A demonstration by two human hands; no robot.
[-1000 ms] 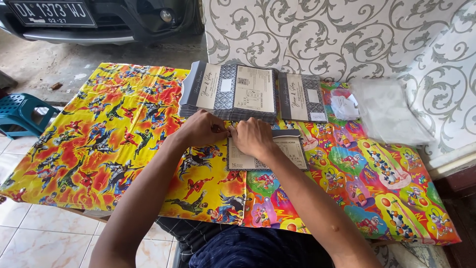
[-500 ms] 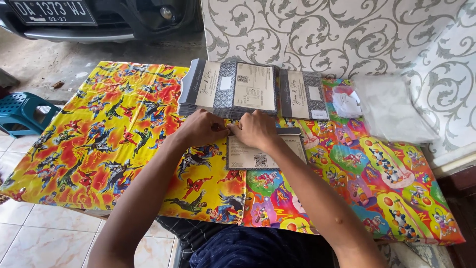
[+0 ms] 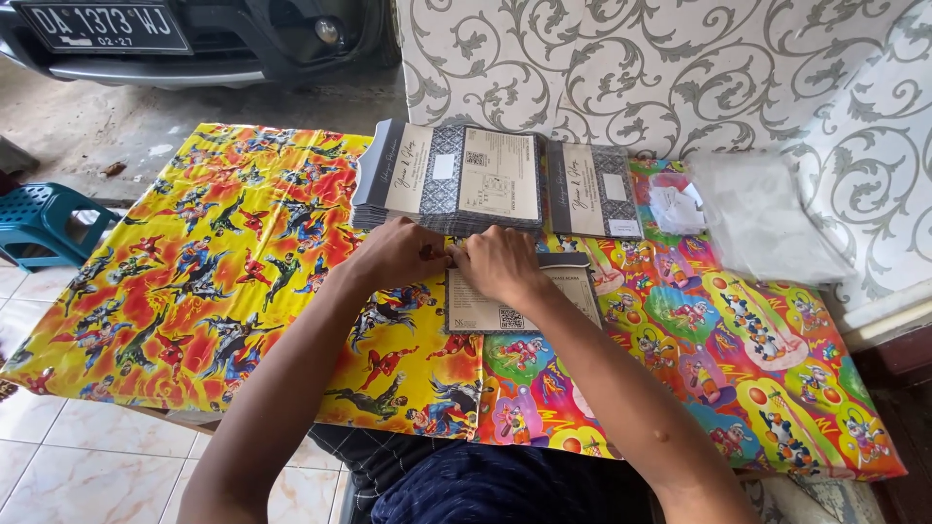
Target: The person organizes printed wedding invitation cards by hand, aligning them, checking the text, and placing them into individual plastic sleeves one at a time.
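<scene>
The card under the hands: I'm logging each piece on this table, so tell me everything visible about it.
The card is a flat beige rectangle, seemingly paper, with dark printing, a small square code near its lower edge and a grey border strip at its top. It lies face up on the colourful cartoon-print table cover, just before the large card stack. The right hand covers its upper left; the left hand meets it there.

You are facing a table point(image 3: 194, 291) draped in bright cartoon-printed cloth. Behind the table hangs a pale wall covering point(image 3: 680, 68) with grey scroll patterns, which also runs down the table's right side. Beyond the table's far left corner a dark car point(image 3: 194, 34) stands on bare concrete point(image 3: 194, 121). Left of the table sits a blue plastic stool point(image 3: 39, 218); white floor tiles point(image 3: 58, 456) lie below its near edge. Soft daylight falls throughout.
</scene>
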